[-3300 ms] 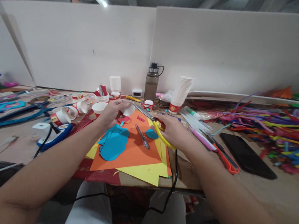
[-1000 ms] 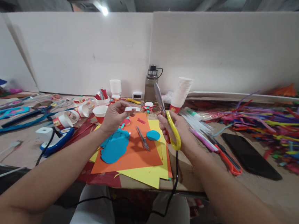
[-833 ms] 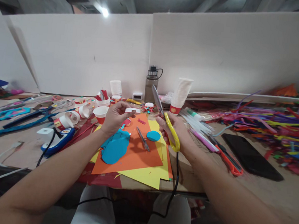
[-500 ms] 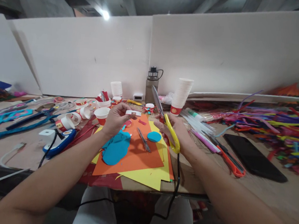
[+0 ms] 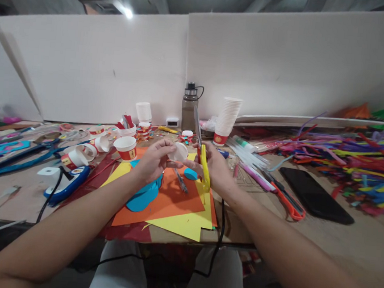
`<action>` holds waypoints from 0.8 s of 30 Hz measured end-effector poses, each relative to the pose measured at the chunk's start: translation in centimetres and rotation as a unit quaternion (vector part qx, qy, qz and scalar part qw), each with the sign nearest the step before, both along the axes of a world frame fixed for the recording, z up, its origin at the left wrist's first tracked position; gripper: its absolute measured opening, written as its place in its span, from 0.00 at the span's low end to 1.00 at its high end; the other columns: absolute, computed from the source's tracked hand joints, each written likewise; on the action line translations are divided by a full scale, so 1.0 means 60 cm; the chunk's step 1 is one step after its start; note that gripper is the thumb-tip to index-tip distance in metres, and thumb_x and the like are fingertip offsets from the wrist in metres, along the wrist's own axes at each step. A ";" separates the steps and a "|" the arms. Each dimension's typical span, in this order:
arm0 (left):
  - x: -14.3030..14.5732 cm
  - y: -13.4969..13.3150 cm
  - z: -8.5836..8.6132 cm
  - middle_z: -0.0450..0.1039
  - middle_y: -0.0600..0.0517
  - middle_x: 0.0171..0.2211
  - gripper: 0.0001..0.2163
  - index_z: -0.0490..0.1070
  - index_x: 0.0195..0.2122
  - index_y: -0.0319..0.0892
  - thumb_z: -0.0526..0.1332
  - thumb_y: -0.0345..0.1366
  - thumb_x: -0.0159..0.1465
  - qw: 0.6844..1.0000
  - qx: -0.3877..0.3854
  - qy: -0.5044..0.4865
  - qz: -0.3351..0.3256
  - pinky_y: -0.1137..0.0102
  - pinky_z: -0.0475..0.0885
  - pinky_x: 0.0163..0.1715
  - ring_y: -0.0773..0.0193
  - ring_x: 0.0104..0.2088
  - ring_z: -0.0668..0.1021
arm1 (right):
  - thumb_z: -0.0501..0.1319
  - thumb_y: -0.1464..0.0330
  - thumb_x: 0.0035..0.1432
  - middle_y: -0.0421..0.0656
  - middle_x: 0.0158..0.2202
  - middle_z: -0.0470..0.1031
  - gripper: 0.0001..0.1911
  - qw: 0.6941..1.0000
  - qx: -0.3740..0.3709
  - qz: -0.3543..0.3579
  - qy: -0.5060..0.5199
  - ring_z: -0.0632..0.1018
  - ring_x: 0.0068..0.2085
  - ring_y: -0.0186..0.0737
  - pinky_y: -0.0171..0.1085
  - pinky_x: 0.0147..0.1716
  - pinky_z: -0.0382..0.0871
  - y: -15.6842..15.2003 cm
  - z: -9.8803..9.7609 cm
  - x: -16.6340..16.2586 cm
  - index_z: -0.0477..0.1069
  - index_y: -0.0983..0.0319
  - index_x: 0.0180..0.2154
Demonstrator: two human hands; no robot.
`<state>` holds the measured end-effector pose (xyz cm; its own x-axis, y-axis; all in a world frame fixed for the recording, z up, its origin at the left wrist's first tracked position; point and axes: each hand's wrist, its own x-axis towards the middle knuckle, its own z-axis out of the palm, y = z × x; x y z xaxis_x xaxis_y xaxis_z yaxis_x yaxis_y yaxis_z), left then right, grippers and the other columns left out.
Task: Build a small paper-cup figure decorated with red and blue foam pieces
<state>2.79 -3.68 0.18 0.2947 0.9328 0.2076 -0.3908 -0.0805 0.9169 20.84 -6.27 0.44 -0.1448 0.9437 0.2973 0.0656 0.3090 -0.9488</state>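
Observation:
Between the fingertips of my left hand (image 5: 154,158) is a small white round paper cup piece (image 5: 180,152), its flat circular face turned toward me. My right hand (image 5: 219,169) grips yellow-handled scissors (image 5: 204,172) with the blades pointing up. Fingers of the right hand also reach toward the cup piece; I cannot tell whether they touch it. Below the hands, orange paper (image 5: 172,210) lies over yellow paper (image 5: 184,231). On the orange sheet are a blue paper cutout (image 5: 144,199), a smaller blue disc (image 5: 190,174) and a slim craft knife (image 5: 181,182).
A paper cup (image 5: 125,148) stands left of the hands, near cut cups (image 5: 76,157) and a blue-and-white glue gun stand (image 5: 68,191). Behind are a bottle (image 5: 189,110) and a cup stack (image 5: 228,120). Rightward lie a phone (image 5: 315,195), orange-handled scissors (image 5: 294,209) and pipe cleaners (image 5: 361,163).
My hands have come closer together. The white piece has turned from edge-on to showing its round face. The scissors have shifted left and stand more upright.

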 end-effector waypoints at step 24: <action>0.001 0.006 -0.024 0.77 0.50 0.30 0.20 0.71 0.42 0.40 0.72 0.42 0.51 0.975 -0.075 0.150 -0.145 0.76 0.69 0.20 0.66 0.24 0.78 | 0.67 0.54 0.49 0.33 0.16 0.66 0.18 0.982 -0.157 0.052 0.095 0.67 0.13 0.30 0.29 0.10 0.60 0.001 0.004 0.005 0.66 0.61 0.29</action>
